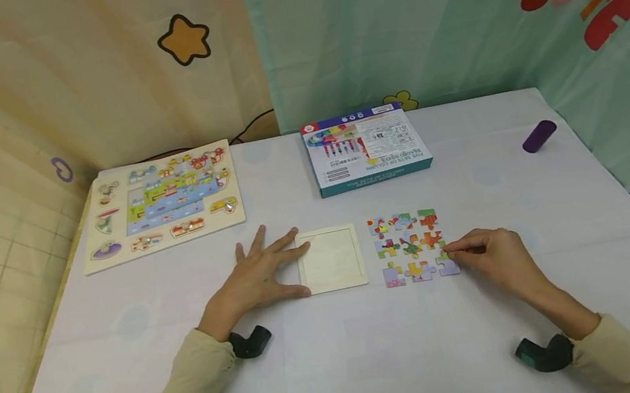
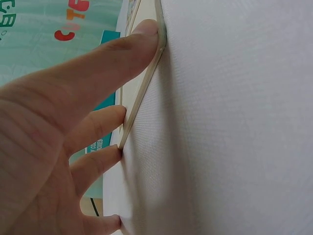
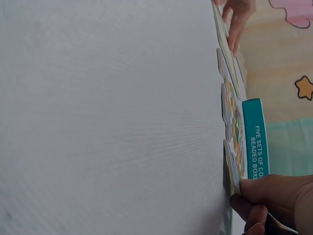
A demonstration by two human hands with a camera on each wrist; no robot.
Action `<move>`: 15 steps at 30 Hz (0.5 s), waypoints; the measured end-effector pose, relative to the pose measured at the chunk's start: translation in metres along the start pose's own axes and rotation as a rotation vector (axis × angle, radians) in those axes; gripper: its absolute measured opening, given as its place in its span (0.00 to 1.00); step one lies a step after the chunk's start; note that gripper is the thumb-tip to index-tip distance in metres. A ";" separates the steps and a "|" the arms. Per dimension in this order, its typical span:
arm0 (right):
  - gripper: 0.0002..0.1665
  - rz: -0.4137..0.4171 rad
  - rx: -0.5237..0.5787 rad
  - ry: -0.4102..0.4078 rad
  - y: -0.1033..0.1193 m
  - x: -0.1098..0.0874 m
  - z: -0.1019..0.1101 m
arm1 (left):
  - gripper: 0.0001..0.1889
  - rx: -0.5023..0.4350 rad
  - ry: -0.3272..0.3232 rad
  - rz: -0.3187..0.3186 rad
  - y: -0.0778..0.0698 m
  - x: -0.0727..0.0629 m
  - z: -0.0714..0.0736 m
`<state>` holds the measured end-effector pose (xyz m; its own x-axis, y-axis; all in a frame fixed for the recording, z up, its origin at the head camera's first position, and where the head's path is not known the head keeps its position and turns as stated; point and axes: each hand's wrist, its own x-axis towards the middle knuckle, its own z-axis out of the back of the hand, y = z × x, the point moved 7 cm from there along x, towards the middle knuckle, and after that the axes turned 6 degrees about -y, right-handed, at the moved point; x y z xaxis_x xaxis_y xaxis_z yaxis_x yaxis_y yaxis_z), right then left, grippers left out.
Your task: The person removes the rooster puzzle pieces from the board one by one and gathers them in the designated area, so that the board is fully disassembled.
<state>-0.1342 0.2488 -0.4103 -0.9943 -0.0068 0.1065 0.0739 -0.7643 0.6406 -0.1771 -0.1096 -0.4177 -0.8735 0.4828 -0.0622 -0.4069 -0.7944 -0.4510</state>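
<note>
In the head view my left hand (image 1: pixel 261 270) lies with its fingers spread at the left side of a shallow cream puzzle tray (image 1: pixel 331 260). The left wrist view shows the thumb (image 2: pixel 142 36) on the corner of the tray and two fingertips against its edge. To the right of the tray, several jigsaw pieces (image 1: pixel 411 245) lie slightly apart in rows, picture side up. My right hand (image 1: pixel 494 257) pinches the edge of the lower right puzzle piece (image 3: pixel 232 166) between thumb and fingers. That piece looks slightly tilted off the table in the right wrist view.
A wooden knob puzzle board (image 1: pixel 167 237) with flat picture sheets on it lies at the back left. A cardboard box (image 1: pixel 369 150) lies at the back middle, and a purple cylinder (image 1: pixel 539 136) at the back right. Curtains (image 1: pixel 386 20) hang behind the white table (image 1: pixel 343 371).
</note>
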 end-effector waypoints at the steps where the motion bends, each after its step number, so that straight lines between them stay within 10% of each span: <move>1: 0.08 0.007 -0.002 -0.008 0.001 0.000 0.000 | 0.43 0.000 0.002 0.002 0.000 0.000 0.000; 15: 0.08 0.089 -0.036 -0.108 0.004 -0.002 0.004 | 0.44 0.010 0.033 -0.005 -0.003 0.001 0.000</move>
